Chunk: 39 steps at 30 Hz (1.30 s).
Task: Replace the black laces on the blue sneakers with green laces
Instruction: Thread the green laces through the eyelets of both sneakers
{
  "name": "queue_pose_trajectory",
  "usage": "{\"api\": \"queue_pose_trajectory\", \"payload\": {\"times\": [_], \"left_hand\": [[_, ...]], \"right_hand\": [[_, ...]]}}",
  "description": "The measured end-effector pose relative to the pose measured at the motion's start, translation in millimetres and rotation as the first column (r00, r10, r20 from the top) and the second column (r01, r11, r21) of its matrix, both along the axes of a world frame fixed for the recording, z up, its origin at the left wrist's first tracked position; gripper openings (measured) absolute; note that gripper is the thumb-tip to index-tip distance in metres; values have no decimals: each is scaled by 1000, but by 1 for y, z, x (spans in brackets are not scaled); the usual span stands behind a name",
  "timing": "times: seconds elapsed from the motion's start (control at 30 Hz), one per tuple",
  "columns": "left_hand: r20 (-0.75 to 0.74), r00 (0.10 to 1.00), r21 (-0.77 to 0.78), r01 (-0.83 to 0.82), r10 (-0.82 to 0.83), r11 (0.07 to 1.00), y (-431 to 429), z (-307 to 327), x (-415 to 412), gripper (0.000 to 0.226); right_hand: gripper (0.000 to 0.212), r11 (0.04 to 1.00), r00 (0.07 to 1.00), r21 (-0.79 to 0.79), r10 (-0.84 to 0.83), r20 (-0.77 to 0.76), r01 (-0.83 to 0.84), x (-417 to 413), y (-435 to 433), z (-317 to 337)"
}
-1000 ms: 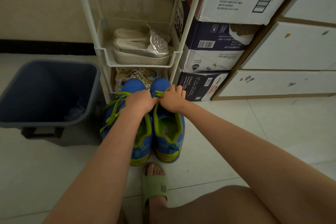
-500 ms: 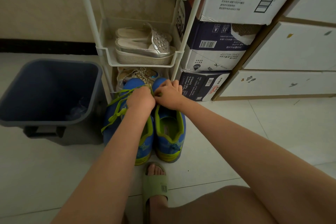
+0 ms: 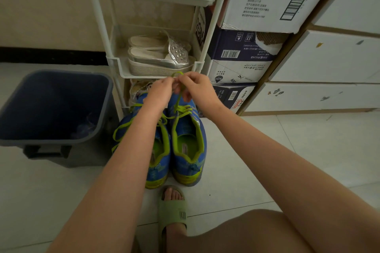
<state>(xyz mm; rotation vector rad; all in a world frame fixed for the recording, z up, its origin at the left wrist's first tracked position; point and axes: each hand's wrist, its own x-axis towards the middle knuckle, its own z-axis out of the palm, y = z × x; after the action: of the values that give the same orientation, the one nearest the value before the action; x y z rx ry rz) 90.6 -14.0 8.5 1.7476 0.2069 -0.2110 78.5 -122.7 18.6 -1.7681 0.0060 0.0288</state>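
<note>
Two blue sneakers with green lining stand side by side on the floor, the right one (image 3: pixel 188 146) and the left one (image 3: pixel 157 156) partly under my left forearm. Both carry green laces. My left hand (image 3: pixel 159 93) and my right hand (image 3: pixel 196 88) are raised above the right sneaker's toe. Together they pinch that shoe's green lace (image 3: pixel 178 93), which runs taut up from the eyelets and loops over my fingers. Loose green lace (image 3: pixel 121 129) from the left sneaker hangs down its outer side. No black lace is in view.
A dark blue bin (image 3: pixel 51 107) stands left of the sneakers. Behind them is a white shoe rack (image 3: pixel 121 65) holding silver sandals (image 3: pixel 160 57). Stacked cartons (image 3: pixel 242 53) and white drawers (image 3: pixel 329 59) fill the right. My foot in a green slipper (image 3: pixel 172 213) is just behind the sneakers.
Both hands have risen from the right sneaker's toe, drawing the green lace upward until it is taut. The sneakers have stayed in place.
</note>
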Motion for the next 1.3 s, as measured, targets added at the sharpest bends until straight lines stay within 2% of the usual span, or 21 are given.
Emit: {"api": "queue_pose_trajectory", "payload": {"times": [0.07,0.13,0.2,0.33,0.4,0.43,0.5,0.57,0.63,0.73,0.8,0.93,1.03,1.1,1.13,1.17,1.23,1.27,1.3], "left_hand": [[11,999,-191,-31,34,981,-5,7,-3,31],[42,999,-385,0,17,923,-6,11,-4,32],[39,999,-515,28,-8,857,-6,15,-1,33],[25,991,-572,-91,129,815,-2,16,1,25],[66,989,-517,-77,129,852,-6,13,-4,24],[106,990,-419,-38,90,907,-8,9,-5,25],[192,979,-115,93,-70,989,-12,0,-6,31],[210,954,113,193,-213,975,-17,-8,-7,35],[195,947,241,208,-257,948,-18,-10,-8,36],[160,939,353,234,-305,906,-14,-13,-6,37],[118,944,382,242,-307,892,-9,-16,-4,37],[-51,972,436,227,-228,871,9,-20,0,36],[-169,977,493,198,-130,847,25,-24,11,21],[-203,973,595,210,-108,775,32,-23,16,26],[-190,976,600,202,-107,774,31,-23,17,28],[-165,977,566,204,-132,799,27,-20,17,29],[-133,972,342,228,-193,912,16,-10,12,31],[-136,966,219,246,-220,944,10,-6,9,34],[-145,953,165,288,-266,943,4,-2,3,43]], "right_hand": [[15,999,1000,26,18,-10,-18,-2,-3,3],[16,999,999,0,39,-35,-39,-3,-5,4],[19,994,990,-44,97,-98,-102,-5,-7,2],[25,918,918,-219,259,-301,-331,-13,-17,-10],[26,915,910,-249,218,-354,-316,-14,-24,-14],[26,938,922,-232,165,-351,-257,-12,-27,-13],[27,984,945,-147,50,-322,-102,-5,-31,-7],[36,1000,956,23,27,-294,-21,3,-34,-4],[37,989,956,145,75,-283,-34,8,-35,-7],[29,996,957,61,77,-279,-62,5,-36,-15],[17,997,962,48,74,-261,-64,4,-38,-18],[15,975,965,219,17,-260,42,2,-45,-20],[20,992,969,119,64,-239,-36,-1,-47,-23],[21,987,958,121,131,-255,-103,-3,-43,-25],[21,981,951,132,169,-258,-139,-3,-41,-25],[22,976,943,130,206,-261,-177,-4,-39,-25],[22,963,924,78,270,-271,-259,-6,-35,-25],[22,954,914,40,295,-279,-296,-7,-32,-26],[20,946,906,6,312,-287,-324,-8,-29,-27]]}}
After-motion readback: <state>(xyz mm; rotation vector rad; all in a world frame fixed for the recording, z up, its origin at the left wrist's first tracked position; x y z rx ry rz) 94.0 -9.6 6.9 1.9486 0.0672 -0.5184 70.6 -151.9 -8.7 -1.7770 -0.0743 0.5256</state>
